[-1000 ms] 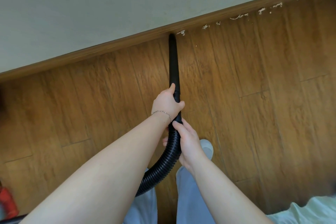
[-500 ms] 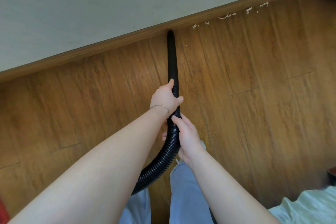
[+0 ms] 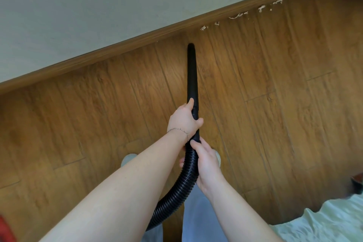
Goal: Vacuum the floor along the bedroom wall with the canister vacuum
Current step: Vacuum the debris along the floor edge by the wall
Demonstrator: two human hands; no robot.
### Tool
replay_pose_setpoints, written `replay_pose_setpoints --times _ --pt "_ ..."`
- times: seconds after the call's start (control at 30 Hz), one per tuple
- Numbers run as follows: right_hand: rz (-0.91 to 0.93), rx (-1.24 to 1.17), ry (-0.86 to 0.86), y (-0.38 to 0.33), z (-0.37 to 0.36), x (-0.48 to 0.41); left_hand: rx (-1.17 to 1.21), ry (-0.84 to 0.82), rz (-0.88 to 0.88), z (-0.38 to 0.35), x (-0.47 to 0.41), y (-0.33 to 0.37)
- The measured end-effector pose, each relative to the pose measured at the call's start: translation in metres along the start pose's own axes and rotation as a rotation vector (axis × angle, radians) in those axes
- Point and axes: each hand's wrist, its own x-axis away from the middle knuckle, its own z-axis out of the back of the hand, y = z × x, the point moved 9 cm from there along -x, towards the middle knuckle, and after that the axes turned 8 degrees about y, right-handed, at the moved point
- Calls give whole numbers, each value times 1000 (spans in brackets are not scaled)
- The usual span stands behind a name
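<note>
1. At the far lower left edge of the frame, a red object showed only as a sliver, too cropped to identify.
2. A pale wall filled the upper left, its wooden baseboard running diagonally up toward the upper right corner.
3. At centre, the left hand, a thin bracelet at the wrist, was wrapped around the black nozzle of the vacuum, thumb laid along the tube.
4. The nozzle pointed up the frame, its tip near the baseboard but apart from it, over the wood-plank floor.
5. Just below, the right hand was closed around the ribbed black hose, which curved down toward lower centre.
6. Pale debris lay scattered along the baseboard in the upper right, well right of the nozzle tip.
7. Light green fabric filled the lower right corner.
</note>
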Motion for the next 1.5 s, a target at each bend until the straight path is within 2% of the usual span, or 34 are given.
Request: replay_pose_setpoints --times 0.27,0.57,1.03,1.2,1.5 --pt "20 25 14 4 10 -1 -3 -26 8 -13 5 0" --pt "27 186 -98 4 -45 -9 36 128 150 41 -5 -53" --pt "28 216 -81 2 -45 -12 62 123 148 43 -7 -53" --pt "36 108 -61 -10 -33 -8 44 72 50 32 -14 -21" --pt "-4 -16 -87 -30 -32 -11 -37 62 50 30 -31 0"
